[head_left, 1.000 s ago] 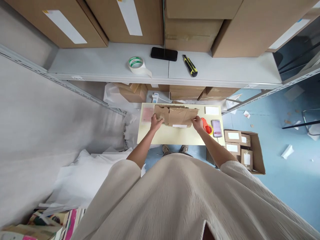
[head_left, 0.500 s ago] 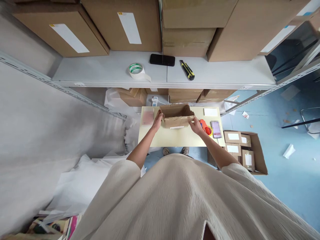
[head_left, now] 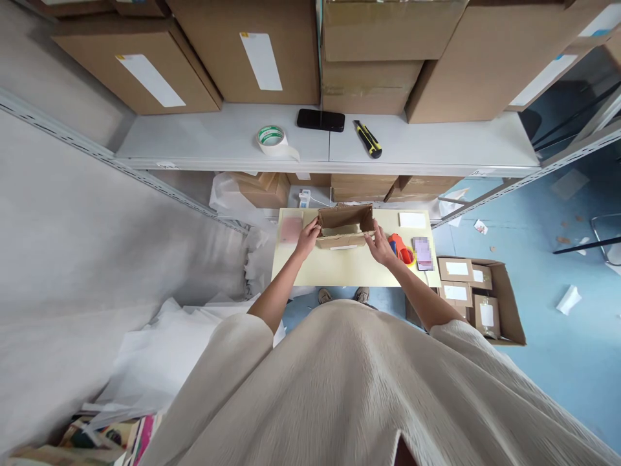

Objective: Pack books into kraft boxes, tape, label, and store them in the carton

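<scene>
An open-topped cardboard box (head_left: 343,242) is held over the pale yellow table (head_left: 334,273). Its top edges look rough, and something pale shows inside it. My left hand (head_left: 307,239) grips the box's left end, fingers closed on the edge. At the right end, my right hand (head_left: 379,246) holds the opposite side. Just right of that hand lie a red tape dispenser (head_left: 398,247) and a phone (head_left: 422,253) with a lit screen. A flat pinkish item (head_left: 291,228) lies at the table's left, and a white label stack (head_left: 412,220) at the back right.
On the grey shelf (head_left: 223,139) ahead are a roll of white tape (head_left: 272,138), a black phone (head_left: 321,120) and a utility knife (head_left: 369,139), with large cartons behind. A big carton (head_left: 512,304) of small boxes stands at right. White sheets (head_left: 165,343) are heaped at left.
The box has tipped so more of its inside shows, with something pale visible there. Both hands remain on its ends. The whole view has shifted slightly.
</scene>
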A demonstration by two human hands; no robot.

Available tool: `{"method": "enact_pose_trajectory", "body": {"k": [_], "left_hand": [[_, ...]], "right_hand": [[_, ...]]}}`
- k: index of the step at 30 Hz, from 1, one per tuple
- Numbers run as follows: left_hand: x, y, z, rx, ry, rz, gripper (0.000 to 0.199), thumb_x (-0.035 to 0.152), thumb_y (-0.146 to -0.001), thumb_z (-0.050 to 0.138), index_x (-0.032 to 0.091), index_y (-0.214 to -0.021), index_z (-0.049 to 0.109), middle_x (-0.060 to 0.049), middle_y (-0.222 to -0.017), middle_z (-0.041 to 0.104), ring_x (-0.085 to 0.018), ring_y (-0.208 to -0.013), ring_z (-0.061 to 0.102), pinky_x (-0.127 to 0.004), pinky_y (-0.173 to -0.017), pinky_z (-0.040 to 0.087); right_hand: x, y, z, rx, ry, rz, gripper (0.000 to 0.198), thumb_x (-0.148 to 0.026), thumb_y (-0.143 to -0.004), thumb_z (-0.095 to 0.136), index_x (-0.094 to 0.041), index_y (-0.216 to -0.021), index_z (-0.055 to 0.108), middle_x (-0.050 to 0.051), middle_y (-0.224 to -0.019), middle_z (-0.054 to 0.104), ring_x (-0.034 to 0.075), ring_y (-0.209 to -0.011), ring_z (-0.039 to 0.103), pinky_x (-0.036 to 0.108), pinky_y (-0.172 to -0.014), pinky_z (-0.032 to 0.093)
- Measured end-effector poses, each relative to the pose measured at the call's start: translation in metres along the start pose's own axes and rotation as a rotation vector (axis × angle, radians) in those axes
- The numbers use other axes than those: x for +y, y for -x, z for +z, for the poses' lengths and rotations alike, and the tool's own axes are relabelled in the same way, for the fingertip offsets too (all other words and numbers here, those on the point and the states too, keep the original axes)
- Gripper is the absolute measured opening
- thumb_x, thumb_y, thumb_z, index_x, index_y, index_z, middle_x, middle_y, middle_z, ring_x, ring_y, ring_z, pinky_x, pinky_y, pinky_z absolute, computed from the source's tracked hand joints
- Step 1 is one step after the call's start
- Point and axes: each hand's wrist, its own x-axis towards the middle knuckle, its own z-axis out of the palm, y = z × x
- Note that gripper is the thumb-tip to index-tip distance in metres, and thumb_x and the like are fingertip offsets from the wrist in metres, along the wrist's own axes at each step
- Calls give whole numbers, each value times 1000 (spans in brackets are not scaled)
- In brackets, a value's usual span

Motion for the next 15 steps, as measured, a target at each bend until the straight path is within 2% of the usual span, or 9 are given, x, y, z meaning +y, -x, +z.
{"method": "enact_pose_trajectory", "body": {"k": [3,6,11,13,15], "left_hand": [[11,8,-4,-19,60,-59,73,71,-113,53,27,-169,63,-11,-170,65,-32,-156,63,-49,-129,52],[19,17,-8,-65,29,-49,71,74,-115,46,31,-168,64,-7,-177,58,-32,-167,51,-49,-133,48],[19,26,-9,-174,-126,4,70,71,-106,68,33,-166,67,-7,-192,33,-38,-175,35,-45,-132,49],[17,25,-7,-167,-146,1,68,67,-105,72,31,-162,71,-9,-191,32,-38,-174,37,-44,-131,49],[15,22,-4,-146,-154,5,62,63,-105,72,29,-156,76,-10,-188,38,-37,-171,42,-45,-131,48]], "right_hand": [[-4,2,-2,-8,24,12,88,-68,-116,36,-23,-188,15,24,-178,45,39,-158,53,62,-128,49],[-5,6,-5,-27,42,5,87,-65,-116,37,-24,-189,12,23,-174,47,38,-154,56,61,-127,50],[-5,7,-10,-94,67,18,84,-67,-116,37,-28,-189,20,19,-165,49,34,-146,61,55,-132,46],[-5,6,-11,-118,72,20,81,-68,-116,36,-29,-186,29,17,-162,50,32,-145,61,54,-133,45],[-7,4,-12,-127,69,13,77,-69,-116,36,-31,-183,39,15,-158,53,32,-148,57,53,-134,44]]}}
